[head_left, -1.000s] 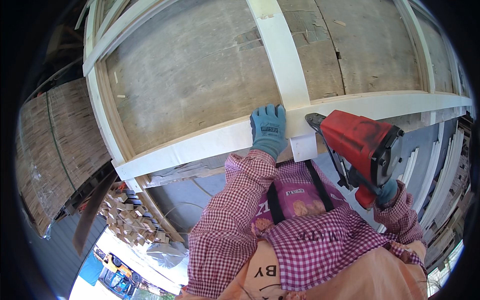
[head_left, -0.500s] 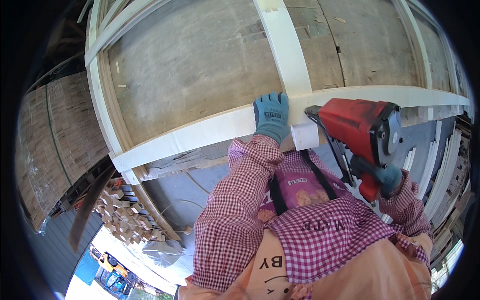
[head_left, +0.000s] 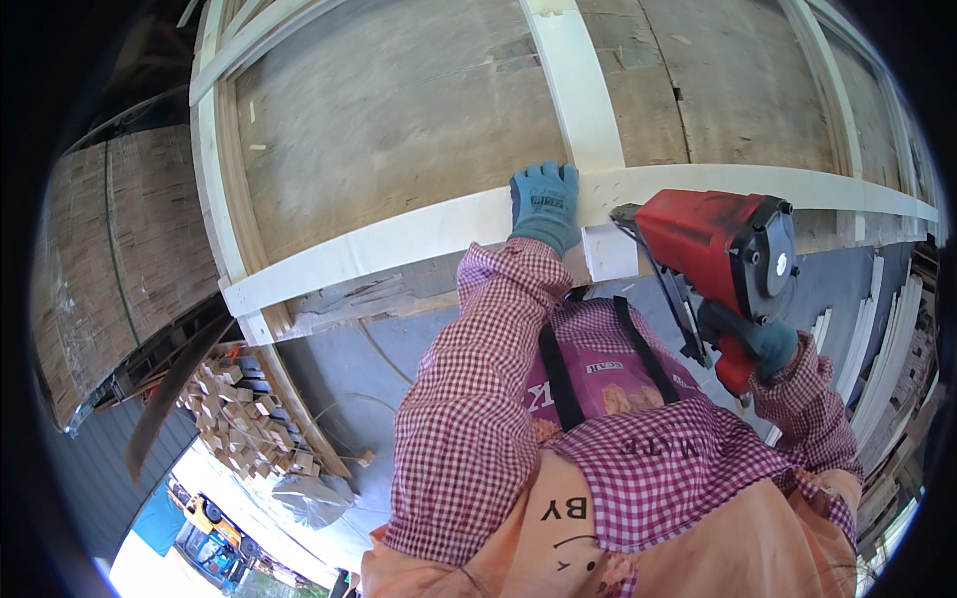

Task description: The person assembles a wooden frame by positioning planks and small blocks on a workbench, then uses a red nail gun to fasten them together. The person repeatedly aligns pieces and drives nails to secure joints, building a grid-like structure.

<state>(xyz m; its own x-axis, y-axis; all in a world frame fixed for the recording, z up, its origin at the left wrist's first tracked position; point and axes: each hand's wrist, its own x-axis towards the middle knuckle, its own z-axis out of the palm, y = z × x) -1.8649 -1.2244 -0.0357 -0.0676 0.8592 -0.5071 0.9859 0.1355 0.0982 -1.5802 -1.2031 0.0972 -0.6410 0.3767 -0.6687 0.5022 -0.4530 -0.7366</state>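
Observation:
My left hand (head_left: 544, 204), in a blue work glove, lies across the long pale wooden rail (head_left: 399, 245) with its fingers curled over the far edge. Just right of it, a pale crosspiece (head_left: 576, 90) meets the rail. A red and black nail gun (head_left: 703, 244) is in my right hand (head_left: 763, 339), also gloved, whose fingers are wrapped round the handle. The gun's nose points left and sits at the rail near that joint; whether it presses on the wood I cannot tell. Below the joint, a short white wooden end (head_left: 609, 251) sticks out towards me.
The frame lies over a worn plywood surface (head_left: 389, 130). At the left stands a wrapped stack of wood (head_left: 120, 269), with a pile of small wood blocks (head_left: 234, 419) below it. Long pale boards (head_left: 887, 349) lie at the right. A thin hose (head_left: 384, 354) runs over the floor.
The view has shifted slightly, so the scene at the left sits a little further right or lower. My left hand stays on the rail and the nail gun's nose stays by the joint.

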